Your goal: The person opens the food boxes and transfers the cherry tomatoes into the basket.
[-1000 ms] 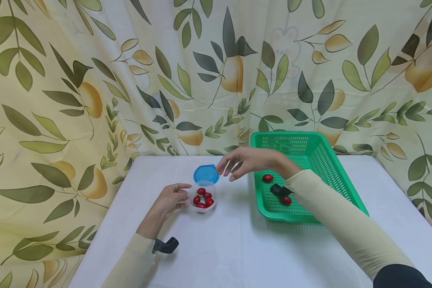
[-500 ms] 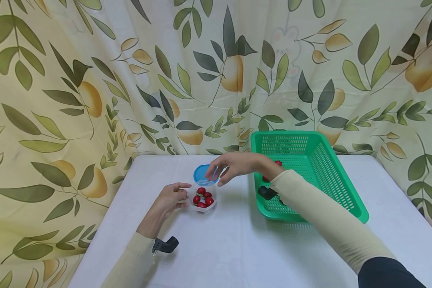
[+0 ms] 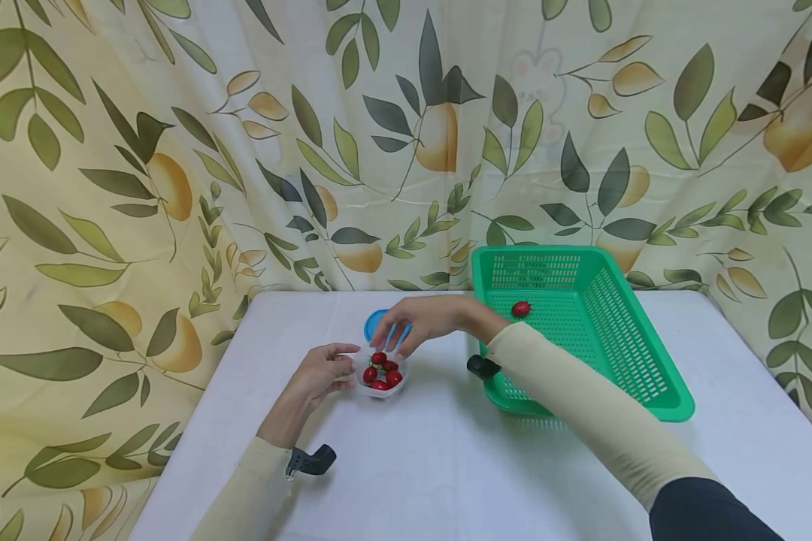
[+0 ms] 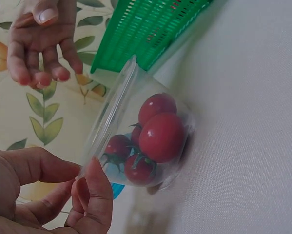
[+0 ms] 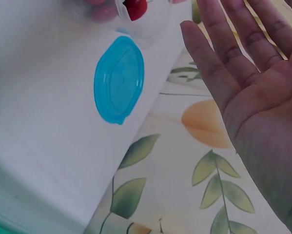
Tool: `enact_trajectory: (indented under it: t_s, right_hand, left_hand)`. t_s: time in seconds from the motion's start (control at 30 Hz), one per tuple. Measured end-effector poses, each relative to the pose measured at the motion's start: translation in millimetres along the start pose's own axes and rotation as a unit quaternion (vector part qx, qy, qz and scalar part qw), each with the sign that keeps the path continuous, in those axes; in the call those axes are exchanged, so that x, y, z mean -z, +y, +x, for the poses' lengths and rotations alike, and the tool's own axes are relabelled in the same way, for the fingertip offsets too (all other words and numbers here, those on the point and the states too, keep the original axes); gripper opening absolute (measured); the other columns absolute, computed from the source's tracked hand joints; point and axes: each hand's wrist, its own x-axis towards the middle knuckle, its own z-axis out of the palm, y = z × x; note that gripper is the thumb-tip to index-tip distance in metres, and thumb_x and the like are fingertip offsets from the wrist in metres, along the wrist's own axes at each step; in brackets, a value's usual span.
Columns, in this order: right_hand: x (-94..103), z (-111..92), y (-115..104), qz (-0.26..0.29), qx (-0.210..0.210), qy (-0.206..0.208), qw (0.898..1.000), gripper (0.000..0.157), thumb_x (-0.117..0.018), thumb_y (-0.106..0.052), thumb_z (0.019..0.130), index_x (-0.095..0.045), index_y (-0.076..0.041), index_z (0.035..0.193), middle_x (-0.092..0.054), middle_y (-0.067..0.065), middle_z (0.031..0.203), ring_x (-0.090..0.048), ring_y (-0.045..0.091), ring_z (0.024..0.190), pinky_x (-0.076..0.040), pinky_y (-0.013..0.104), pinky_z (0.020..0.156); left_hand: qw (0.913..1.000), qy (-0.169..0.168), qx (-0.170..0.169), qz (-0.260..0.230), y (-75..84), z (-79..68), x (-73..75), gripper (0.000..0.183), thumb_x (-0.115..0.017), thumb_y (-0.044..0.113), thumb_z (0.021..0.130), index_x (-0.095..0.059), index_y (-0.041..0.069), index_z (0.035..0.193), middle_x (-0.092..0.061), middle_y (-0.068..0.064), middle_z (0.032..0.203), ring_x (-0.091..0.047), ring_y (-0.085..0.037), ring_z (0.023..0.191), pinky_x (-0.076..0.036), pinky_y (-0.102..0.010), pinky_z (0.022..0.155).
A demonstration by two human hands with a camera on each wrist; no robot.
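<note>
A white table (image 3: pixel 413 466) is backed by a leaf-patterned curtain (image 3: pixel 210 113). Nearer its left edge, a clear container (image 3: pixel 381 394) of small red tomatoes (image 3: pixel 369 374) is held by the left hand (image 3: pixel 323 372); over its far side the right hand (image 3: pixel 425 319) is positioned, and a blue lid (image 3: pixel 373 324) is partly covered. Toward the table's far right corner, one red tomato (image 3: pixel 521 309) is seen in a green basket (image 3: pixel 541 250).

Left hand (image 3: pixel 322 370) is held in a pinch, fingers bent; left forearm (image 3: pixel 250 485) is extended forward. Right hand (image 3: pixel 422 319) is suspended, fingers loosely curved downward, slightly spread; right forearm (image 3: pixel 589 409) is angled across toward left hand.
</note>
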Motion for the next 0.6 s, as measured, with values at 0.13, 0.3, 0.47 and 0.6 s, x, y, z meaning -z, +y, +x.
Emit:
enact_trajectory:
  t_s: [0.13,0.3,0.47,0.6]
  right_hand:
    - [-3.2,6,0,0.002,-0.002,-0.008,1.0,0.04,-0.072,-0.006,0.089,-0.068,-0.014,0.129,-0.064,0.011,0.133,-0.06,0.036,0.123,-0.056,0.034,0.096]
    - [-8.7,14,1,0.004,-0.017,-0.022,1.0,0.04,-0.073,-0.004,0.09,-0.067,-0.011,0.129,-0.064,0.012,0.134,-0.061,0.033,0.123,-0.057,0.033,0.095]
    - [-15.7,23,3,0.004,-0.038,-0.034,0.999,0.042,-0.075,-0.004,0.09,-0.066,-0.007,0.13,-0.064,0.014,0.133,-0.061,0.033,0.123,-0.057,0.034,0.094]
    - [-21.5,28,5,-0.002,-0.048,-0.047,0.998,0.042,-0.073,-0.002,0.09,-0.066,-0.005,0.131,-0.065,0.015,0.131,-0.06,0.036,0.123,-0.057,0.034,0.093]
  left_hand:
    - [1.0,0.0,0.004,0.0,0.7,-0.9,0.3,0.04,-0.06,-0.002,0.095,-0.061,0.0,0.135,-0.055,-0.012,0.101,-0.058,-0.022,0.084,-0.062,-0.034,0.08]
    - [1.0,0.002,0.004,0.001,1.7,-2.3,0.2,0.039,-0.06,-0.002,0.095,-0.063,0.002,0.134,-0.055,-0.012,0.102,-0.058,-0.022,0.085,-0.061,-0.037,0.081]
    - [1.0,0.0,0.001,0.005,1.7,-2.5,0.4,0.039,-0.06,-0.001,0.096,-0.063,0.002,0.134,-0.056,-0.012,0.102,-0.058,-0.022,0.086,-0.061,-0.037,0.081]
    - [1.0,-0.002,-0.001,0.0,1.8,-2.6,0.9,0.039,-0.059,-0.002,0.095,-0.062,0.001,0.134,-0.056,-0.012,0.102,-0.058,-0.021,0.084,-0.061,-0.034,0.078]
